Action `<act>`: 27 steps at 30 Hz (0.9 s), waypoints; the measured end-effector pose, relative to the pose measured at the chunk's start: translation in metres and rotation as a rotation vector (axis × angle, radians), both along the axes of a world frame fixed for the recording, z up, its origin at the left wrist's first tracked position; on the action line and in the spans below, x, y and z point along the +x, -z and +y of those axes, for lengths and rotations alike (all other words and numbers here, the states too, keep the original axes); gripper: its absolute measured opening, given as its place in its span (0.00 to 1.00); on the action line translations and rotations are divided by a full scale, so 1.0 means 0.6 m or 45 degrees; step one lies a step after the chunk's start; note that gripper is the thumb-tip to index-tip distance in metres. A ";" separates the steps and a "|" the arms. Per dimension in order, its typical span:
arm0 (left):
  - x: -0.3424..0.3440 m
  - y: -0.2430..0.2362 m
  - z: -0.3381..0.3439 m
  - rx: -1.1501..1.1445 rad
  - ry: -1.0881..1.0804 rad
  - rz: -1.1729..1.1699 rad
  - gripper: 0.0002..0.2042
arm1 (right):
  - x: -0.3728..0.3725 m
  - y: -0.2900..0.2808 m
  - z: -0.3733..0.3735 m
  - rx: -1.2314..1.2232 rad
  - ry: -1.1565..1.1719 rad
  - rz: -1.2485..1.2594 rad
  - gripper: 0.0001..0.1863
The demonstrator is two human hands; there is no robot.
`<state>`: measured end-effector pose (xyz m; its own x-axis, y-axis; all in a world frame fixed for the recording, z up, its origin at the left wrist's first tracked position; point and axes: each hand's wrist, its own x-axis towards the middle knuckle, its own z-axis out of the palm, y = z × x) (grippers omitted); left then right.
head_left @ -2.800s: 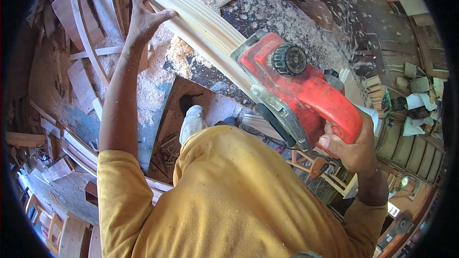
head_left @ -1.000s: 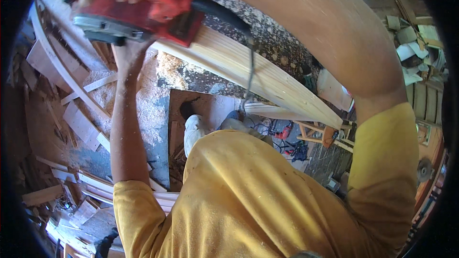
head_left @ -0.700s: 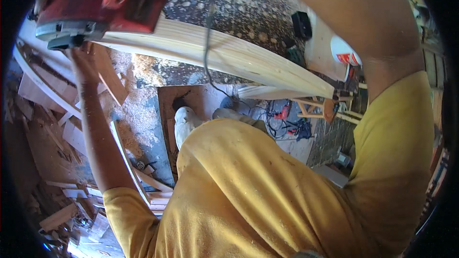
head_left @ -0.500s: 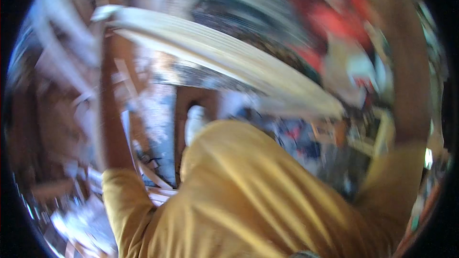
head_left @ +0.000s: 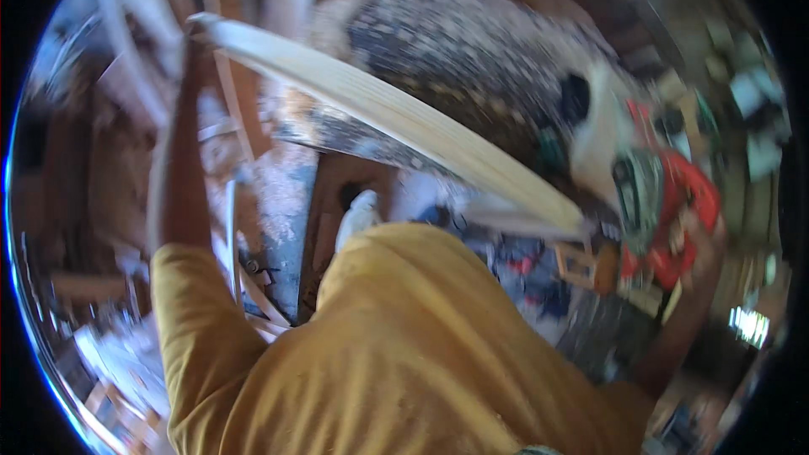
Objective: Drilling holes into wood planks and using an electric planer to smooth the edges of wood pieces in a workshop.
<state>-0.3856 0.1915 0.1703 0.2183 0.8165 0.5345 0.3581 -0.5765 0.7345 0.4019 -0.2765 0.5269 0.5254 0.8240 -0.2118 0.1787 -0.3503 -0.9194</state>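
A long pale wooden board slants across the view from upper left to right of centre. At its far left end is my left hand, small and blurred, its fingers seemingly closed on the board's tip. On the right, my right hand is wrapped round the red handle of an electric planer with a grey-green body. The planer is held off to the right of the board's near end, apart from it.
Wood shavings cover a dark surface beyond the board. An orange-brown wooden piece and clutter lie below its right end. Upright timbers stand at the upper left. Bright light enters through an opening at the right.
My right hand and the red planer have swung from the far upper right toward me, down to the right side. The board and my left hand stay in nearly the same place.
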 end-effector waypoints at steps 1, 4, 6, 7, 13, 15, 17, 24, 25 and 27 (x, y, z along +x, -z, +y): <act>0.088 -0.020 -0.005 -0.154 -0.056 -0.062 0.25 | 0.014 -0.007 -0.034 -0.023 -0.007 0.014 0.12; 0.245 -0.195 -0.024 -0.112 -0.507 0.286 0.27 | -0.019 -0.029 -0.073 0.023 0.223 -0.037 0.15; 0.347 -0.254 -0.090 0.314 -0.465 0.474 0.28 | -0.018 -0.029 -0.089 0.045 0.142 -0.065 0.16; 0.411 -0.257 -0.131 0.546 -0.027 0.393 0.30 | -0.022 -0.029 -0.101 0.040 0.178 -0.081 0.16; 0.635 -0.373 -0.385 -0.108 0.760 1.345 0.30 | -0.009 0.004 -0.149 0.033 0.182 -0.012 0.17; 0.634 -0.389 -0.384 -0.257 0.774 1.503 0.26 | 0.003 0.008 -0.159 -0.071 0.129 -0.023 0.18; 0.621 -0.394 -0.408 -0.242 0.781 1.496 0.24 | -0.004 0.021 -0.149 -0.033 0.102 -0.024 0.18; 0.443 -0.456 -0.481 -0.198 0.455 1.311 0.23 | -0.021 0.069 -0.030 -0.057 -0.115 -0.001 0.16; 0.414 -0.465 -0.493 -0.221 0.388 1.291 0.22 | -0.033 0.078 -0.003 -0.053 -0.131 0.000 0.16; 0.361 -0.473 -0.522 -0.343 0.253 1.193 0.23 | -0.061 0.101 0.052 -0.053 -0.190 -0.032 0.15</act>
